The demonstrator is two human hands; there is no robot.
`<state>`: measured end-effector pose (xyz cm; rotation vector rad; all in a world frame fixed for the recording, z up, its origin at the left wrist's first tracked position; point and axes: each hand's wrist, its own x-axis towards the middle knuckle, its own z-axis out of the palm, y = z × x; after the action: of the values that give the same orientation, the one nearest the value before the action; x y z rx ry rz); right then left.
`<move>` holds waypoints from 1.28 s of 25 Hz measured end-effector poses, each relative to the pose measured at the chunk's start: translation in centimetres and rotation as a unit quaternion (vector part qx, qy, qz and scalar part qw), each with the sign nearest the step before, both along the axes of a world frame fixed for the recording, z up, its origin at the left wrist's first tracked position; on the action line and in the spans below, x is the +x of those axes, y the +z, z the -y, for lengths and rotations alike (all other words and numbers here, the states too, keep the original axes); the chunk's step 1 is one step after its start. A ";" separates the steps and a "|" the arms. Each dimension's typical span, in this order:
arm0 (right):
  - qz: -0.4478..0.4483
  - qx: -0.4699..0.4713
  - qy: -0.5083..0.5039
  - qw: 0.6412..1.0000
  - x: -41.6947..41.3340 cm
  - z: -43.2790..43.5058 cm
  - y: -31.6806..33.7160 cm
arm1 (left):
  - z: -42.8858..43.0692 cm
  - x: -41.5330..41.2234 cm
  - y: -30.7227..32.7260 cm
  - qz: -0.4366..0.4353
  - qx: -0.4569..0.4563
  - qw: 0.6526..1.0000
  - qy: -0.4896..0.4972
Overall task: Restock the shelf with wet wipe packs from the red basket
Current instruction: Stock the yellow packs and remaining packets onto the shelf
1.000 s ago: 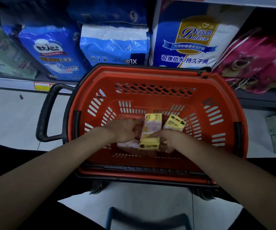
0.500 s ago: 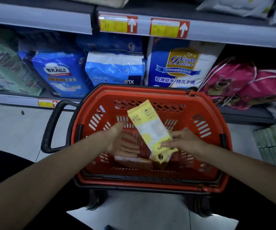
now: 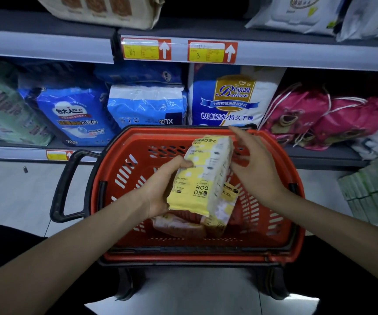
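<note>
A yellow and white wet wipe pack (image 3: 202,176) is held above the red basket (image 3: 272,226), lifted clear of its floor. My left hand (image 3: 163,187) grips the pack from its left side, thumb on the front. My right hand (image 3: 254,164) hovers at the pack's right edge with fingers spread; I cannot tell if it touches. A second yellow pack (image 3: 223,209) and a pale pinkish pack (image 3: 179,225) lie in the basket under it.
The basket's black handle (image 3: 66,187) sticks out to the left. A shelf (image 3: 47,45) with red and yellow price tags (image 3: 212,51) runs above. Blue bags (image 3: 147,105), pink bags (image 3: 320,114) and green stacks (image 3: 374,189) surround the basket.
The pack has come up out of the basket and passed from my right hand to my left. My right hand has let go and opened. The view has tilted up towards the shelf.
</note>
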<state>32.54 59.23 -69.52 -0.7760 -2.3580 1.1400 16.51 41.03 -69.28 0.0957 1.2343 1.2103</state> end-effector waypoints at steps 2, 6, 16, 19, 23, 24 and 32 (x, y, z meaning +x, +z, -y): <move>0.021 -0.042 -0.031 0.998 0.1 0.3 0.9 | 0.0 1.1 0.3 -0.054 -0.030 0.998 0.016; 0.039 -0.231 -0.090 0.968 0.6 1.5 3.4 | -0.3 1.4 0.2 -0.004 -0.013 0.998 0.056; 0.055 -0.317 -0.039 0.946 0.6 4.6 5.8 | -1.4 2.3 0.3 -0.067 0.046 0.992 0.099; 0.062 -0.317 -0.009 0.946 0.4 5.2 5.9 | -1.5 2.6 0.4 -0.102 0.048 0.988 0.107; 0.060 -0.358 -0.008 0.932 0.1 4.4 6.1 | -2.1 2.9 1.6 -0.115 0.041 0.984 0.127; 0.060 -0.365 -0.006 0.929 0.0 4.2 6.0 | -2.3 2.9 1.7 -0.119 0.047 0.984 0.120; 0.026 -0.547 -0.108 0.829 1.2 2.8 3.9 | -3.3 3.2 4.3 -0.182 0.101 0.975 0.074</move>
<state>33.79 56.45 -65.64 -1.3616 -1.3878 2.3680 19.74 44.33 -65.00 0.3969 1.4512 1.4913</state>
